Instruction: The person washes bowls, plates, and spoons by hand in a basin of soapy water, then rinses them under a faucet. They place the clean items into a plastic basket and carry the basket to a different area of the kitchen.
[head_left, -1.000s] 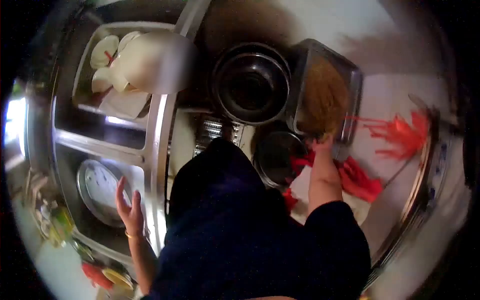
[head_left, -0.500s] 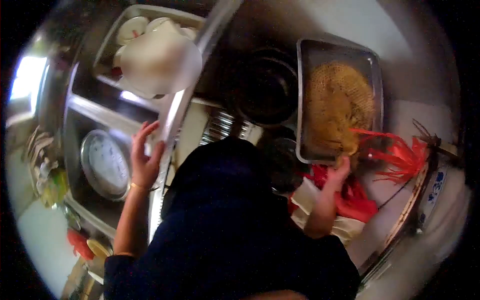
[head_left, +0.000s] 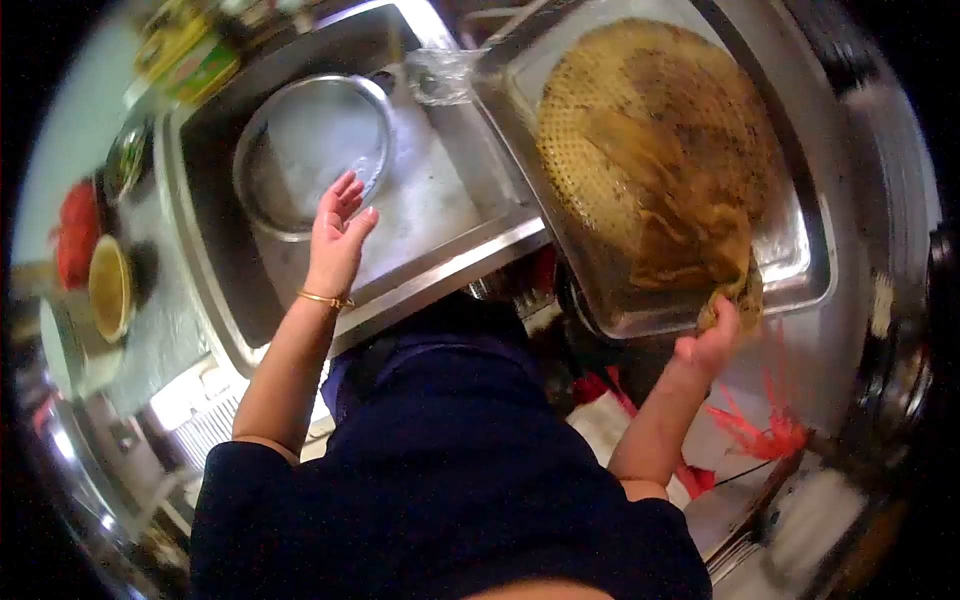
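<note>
A large metal tray (head_left: 812, 285) holds a round, yellow-brown, perforated mat (head_left: 590, 130) with dark specks. A wet-looking brown cloth (head_left: 690, 235) lies bunched on the mat, its end reaching over the tray's near rim. There my right hand (head_left: 712, 335) is closed round the cloth's end, fingers right at the rim. My left hand (head_left: 340, 235), a gold bracelet at its wrist, is held over the near side of the metal sink (head_left: 440, 190). Its fingers are spread and nothing is in them. Beyond it, a round metal basin (head_left: 330, 130) sits in the sink.
Clear crumpled plastic (head_left: 438, 78) lies at the sink's right rim, by the tray. Left of the sink are a yellow bowl (head_left: 110, 288), a red bag (head_left: 77, 235) and a yellow-green package (head_left: 190, 55). Red plastic strips (head_left: 765, 425) hang below the tray.
The view has swung left over the sink. The tray, apart from the sink before, now overlaps its right corner. My right hand keeps hold of the cloth; my left stays open.
</note>
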